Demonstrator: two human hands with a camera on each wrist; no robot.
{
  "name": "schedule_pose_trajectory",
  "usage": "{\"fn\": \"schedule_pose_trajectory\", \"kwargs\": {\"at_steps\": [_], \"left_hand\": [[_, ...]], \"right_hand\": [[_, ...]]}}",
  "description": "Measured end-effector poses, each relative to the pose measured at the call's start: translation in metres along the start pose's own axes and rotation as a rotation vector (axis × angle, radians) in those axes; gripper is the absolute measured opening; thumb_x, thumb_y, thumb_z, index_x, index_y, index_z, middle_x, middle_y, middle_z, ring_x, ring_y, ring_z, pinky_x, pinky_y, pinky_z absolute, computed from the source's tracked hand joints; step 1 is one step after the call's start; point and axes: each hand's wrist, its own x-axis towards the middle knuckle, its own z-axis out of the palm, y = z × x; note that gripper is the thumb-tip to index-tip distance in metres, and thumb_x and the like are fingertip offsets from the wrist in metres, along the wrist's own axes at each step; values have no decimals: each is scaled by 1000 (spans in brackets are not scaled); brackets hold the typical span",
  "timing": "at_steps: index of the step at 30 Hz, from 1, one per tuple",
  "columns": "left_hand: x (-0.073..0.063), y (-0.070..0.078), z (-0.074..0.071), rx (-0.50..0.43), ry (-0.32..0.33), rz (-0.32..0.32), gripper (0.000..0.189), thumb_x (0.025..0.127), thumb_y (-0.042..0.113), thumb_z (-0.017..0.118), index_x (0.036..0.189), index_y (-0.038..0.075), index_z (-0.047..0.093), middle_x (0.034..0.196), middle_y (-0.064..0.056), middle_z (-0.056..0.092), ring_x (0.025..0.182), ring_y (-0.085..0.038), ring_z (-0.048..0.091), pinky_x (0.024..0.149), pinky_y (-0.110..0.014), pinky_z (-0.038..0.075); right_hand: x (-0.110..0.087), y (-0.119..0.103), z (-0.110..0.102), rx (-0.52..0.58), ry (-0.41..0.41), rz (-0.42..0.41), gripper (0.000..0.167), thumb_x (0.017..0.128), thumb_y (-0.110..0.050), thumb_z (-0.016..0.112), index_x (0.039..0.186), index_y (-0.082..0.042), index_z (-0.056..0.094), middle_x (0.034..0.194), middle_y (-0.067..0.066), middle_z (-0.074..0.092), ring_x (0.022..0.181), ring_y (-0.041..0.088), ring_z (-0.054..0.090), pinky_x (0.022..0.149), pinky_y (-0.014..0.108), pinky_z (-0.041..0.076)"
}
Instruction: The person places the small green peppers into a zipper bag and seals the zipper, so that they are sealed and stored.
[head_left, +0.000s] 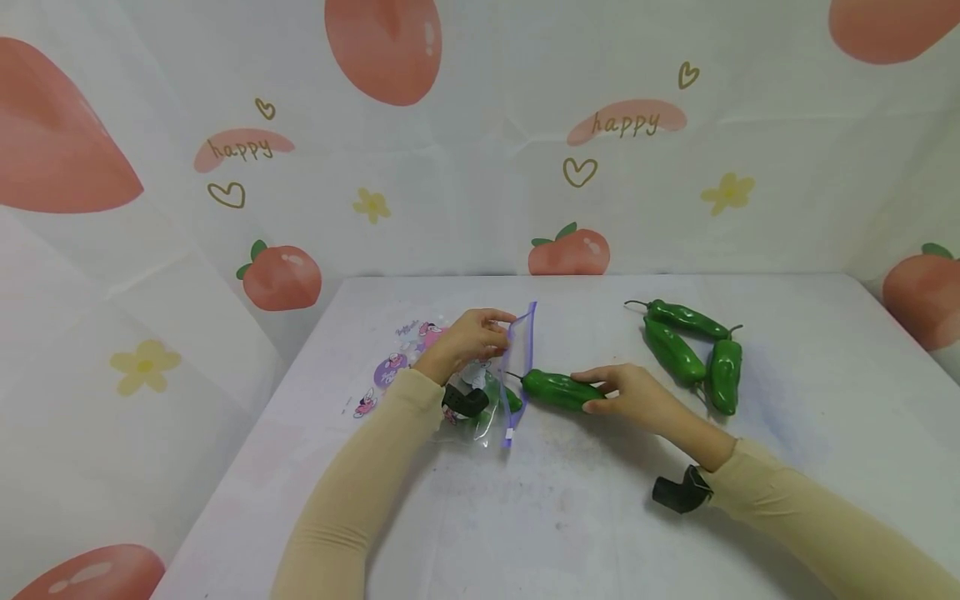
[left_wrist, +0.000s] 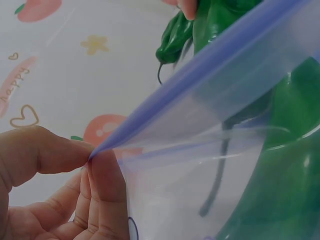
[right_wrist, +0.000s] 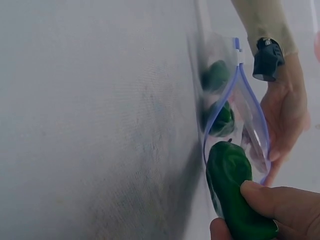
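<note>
My left hand [head_left: 472,335] pinches the purple zip edge of a clear printed zip bag [left_wrist: 165,185] between thumb and fingers, and the bag's mouth gapes toward the right. Inside the bag lie green peppers [right_wrist: 220,120], partly hidden by my left arm in the head view. My right hand [head_left: 637,396] grips one green pepper [head_left: 558,390] by its near end. That pepper's stem points left and overlaps the bag's mouth in the head view; in the right wrist view its stem end is right at the opening.
Three more green peppers [head_left: 675,354] lie grouped on the white table [head_left: 570,525] to the right, behind my right hand. A white slider [right_wrist: 240,56] sits at one end of the bag's zip. Behind the table hangs a printed cloth [head_left: 465,167].
</note>
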Motion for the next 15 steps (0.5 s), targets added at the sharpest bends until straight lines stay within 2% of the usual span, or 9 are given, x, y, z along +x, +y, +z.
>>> {"fn": "schedule_pose_trajectory", "kwargs": {"at_steps": [7,15], "left_hand": [[0,1,1,6,4,-6,49,86,-5,62,134,1,54,95,-6,54,77,-14,56,67,-20,51],[0,2,1,15,12,-6,48,86,-5,62,133,2,55,97,-6,54,80,-15,55,68,-20,52]], "right_hand": [[1,-2,2,-22,0,-29,43,82,-13,75,124,-8,67,121,20,64,102,32,66,86,46,52],[2,-6,4,-30,-10,3,43,82,-13,76,124,-9,67,122,20,64,104,33,65,87,46,52]]}}
